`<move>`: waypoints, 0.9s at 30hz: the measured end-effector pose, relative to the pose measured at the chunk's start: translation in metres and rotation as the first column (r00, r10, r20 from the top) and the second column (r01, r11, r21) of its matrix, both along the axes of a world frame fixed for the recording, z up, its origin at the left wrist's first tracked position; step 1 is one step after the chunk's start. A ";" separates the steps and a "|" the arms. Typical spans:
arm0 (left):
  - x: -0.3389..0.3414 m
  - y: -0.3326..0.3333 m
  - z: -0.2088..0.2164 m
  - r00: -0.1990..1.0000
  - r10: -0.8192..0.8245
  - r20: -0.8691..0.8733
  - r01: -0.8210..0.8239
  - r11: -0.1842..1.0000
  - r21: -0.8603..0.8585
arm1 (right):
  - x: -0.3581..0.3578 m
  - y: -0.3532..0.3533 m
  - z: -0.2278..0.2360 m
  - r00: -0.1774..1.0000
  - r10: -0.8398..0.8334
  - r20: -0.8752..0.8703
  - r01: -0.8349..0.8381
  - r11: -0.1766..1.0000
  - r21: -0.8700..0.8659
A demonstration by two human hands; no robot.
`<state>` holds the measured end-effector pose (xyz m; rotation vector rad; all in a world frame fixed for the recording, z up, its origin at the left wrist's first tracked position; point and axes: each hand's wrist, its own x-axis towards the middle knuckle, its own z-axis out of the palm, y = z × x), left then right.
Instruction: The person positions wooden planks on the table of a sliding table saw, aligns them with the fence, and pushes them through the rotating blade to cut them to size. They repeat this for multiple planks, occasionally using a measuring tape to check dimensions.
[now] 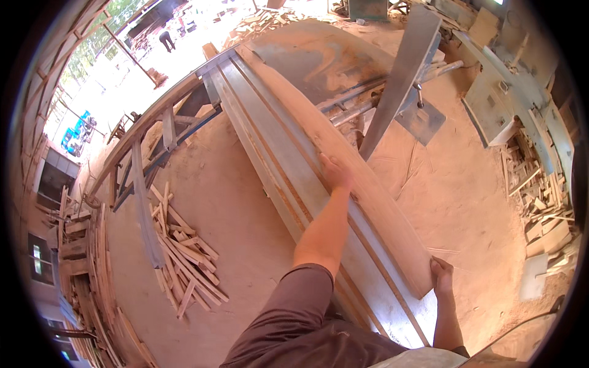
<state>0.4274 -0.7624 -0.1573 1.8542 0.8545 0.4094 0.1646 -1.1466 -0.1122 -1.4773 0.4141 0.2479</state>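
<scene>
Wooden plank (371,202), pale, lies lengthwise along a grooved metal table (273,132). The worker's left hand (336,173) lies open on it, seemingly steadying; the right hand (442,274) bends against its near corner, perhaps guiding, closure unclear to me.

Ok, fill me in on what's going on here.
A person is handling a long wooden board that lies lengthwise along the right side of a grooved metal table. The left hand is on the board partway along, and the right hand is at its right edge, by the near end. A slanted metal plate stands beyond the board to the right, and a pile of wood strips lies on the floor to the left.
</scene>
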 end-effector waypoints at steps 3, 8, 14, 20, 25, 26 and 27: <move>0.000 0.004 0.009 0.999 0.011 -0.045 -0.010 1.000 0.011 | 0.001 0.003 -0.009 0.999 -0.034 -0.014 0.033 0.998 -0.056; 0.003 0.016 0.023 0.999 0.009 -0.036 -0.007 0.999 0.051 | -0.011 0.050 0.023 0.680 0.595 0.428 0.120 0.486 -0.866; 0.026 0.032 0.010 1.000 0.027 -0.016 -0.025 0.996 0.086 | -0.006 0.101 0.031 0.500 0.758 0.419 0.063 0.451 -0.890; 0.049 0.053 0.007 0.998 0.038 -0.055 -0.033 0.997 0.076 | 0.017 0.130 0.026 0.528 0.700 0.480 0.105 0.507 -0.856; 0.073 0.086 -0.004 0.999 0.036 -0.034 -0.033 0.997 0.075 | 0.041 0.160 0.029 0.532 0.705 0.469 0.116 0.488 -0.865; 0.075 0.085 -0.003 0.999 0.024 -0.044 -0.021 0.998 0.060 | 0.044 0.163 0.030 0.542 0.707 0.453 0.115 0.472 -0.874; 0.078 0.083 0.007 0.999 0.009 -0.049 -0.007 0.999 0.044 | 0.048 0.167 0.033 0.553 0.709 0.439 0.118 0.455 -0.883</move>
